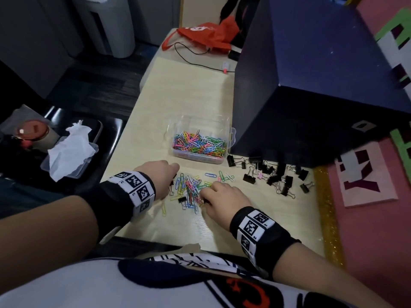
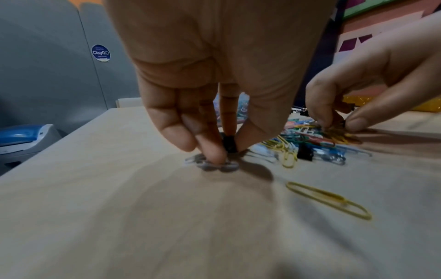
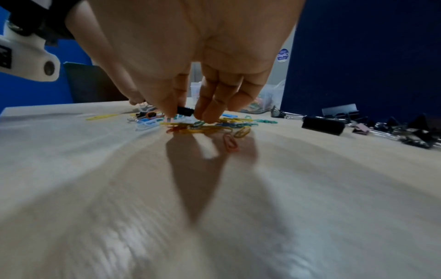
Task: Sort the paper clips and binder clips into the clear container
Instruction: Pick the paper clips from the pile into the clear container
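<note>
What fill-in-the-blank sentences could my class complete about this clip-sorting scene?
1. The clear container holds only coloured ____ clips.
2. The left hand pinches a small ____ binder clip at the table.
3. The group of binder clips lies on the table to the ____ of the mixed pile.
4. The right hand also pinches a black ____ clip.

Missing words: paper; black; right; binder
</note>
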